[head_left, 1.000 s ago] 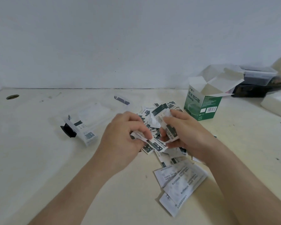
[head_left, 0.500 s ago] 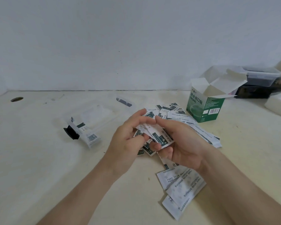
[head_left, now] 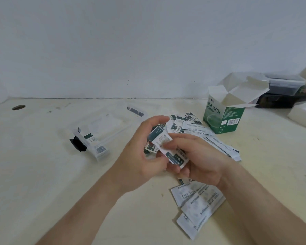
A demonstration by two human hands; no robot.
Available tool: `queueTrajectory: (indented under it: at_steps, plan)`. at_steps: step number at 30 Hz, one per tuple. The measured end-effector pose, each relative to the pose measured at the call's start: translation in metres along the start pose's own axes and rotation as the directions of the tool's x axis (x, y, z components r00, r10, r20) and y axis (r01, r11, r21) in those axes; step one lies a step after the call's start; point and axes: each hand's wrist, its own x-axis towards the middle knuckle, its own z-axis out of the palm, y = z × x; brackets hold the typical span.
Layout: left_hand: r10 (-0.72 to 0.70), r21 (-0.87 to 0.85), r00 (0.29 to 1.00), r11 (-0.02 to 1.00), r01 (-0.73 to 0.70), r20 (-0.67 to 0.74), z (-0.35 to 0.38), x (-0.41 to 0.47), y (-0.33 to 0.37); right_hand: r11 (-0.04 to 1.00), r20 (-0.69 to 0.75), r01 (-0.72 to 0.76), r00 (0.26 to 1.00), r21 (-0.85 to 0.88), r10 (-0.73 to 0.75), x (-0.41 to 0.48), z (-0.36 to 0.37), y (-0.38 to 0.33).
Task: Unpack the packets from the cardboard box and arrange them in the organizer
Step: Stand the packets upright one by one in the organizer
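Head view: left hand (head_left: 140, 156) and right hand (head_left: 200, 160) gripping packets (head_left: 163, 141); left of green box (head_left: 223, 115); right of clear organizer (head_left: 102, 131).

One cardboard box (head_left: 223, 119), one organizer (head_left: 102, 133), many packets (head_left: 198, 204).

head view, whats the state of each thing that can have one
green and white cardboard box: upright, top flaps open
clear plastic organizer: open, a few packets inside
left hand: gripping small green and white packets
right hand: gripping the same packets
loose white packets: lying flat on the table
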Motion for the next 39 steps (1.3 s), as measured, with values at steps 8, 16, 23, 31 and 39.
queueTrajectory:
  at_steps: [8, 16, 23, 31, 39]
  plan:
    - [0.083, 0.678, 0.995, 0.735, -0.018, -0.063, 0.008, 0.002, -0.010, 0.990, -0.073, 0.106, 0.992, 0.089, -0.099, 0.005, 0.008, 0.004]
    - [0.152, 0.738, 0.981, 0.674, -0.015, -0.118, 0.006, 0.002, -0.013, 0.976, -0.105, 0.196, 0.977, 0.099, -0.185, 0.005, 0.018, 0.003]
    - [-0.080, -0.067, 0.984, 0.995, 0.070, -0.159, -0.009, 0.005, 0.012, 0.978, 0.037, 0.146, 0.987, 0.151, -0.153, 0.003, 0.011, 0.001]
    - [-0.099, -0.403, 0.995, 0.912, 0.080, -0.029, -0.026, 0.006, 0.012, 0.962, 0.193, 0.062, 0.974, 0.267, -0.116, 0.000, 0.010, 0.001]
    - [-0.229, -0.240, 0.961, 0.952, 0.189, -0.153, -0.030, 0.007, 0.019, 0.836, -0.013, 0.286, 0.944, -0.469, -0.330, -0.004, 0.011, -0.009]
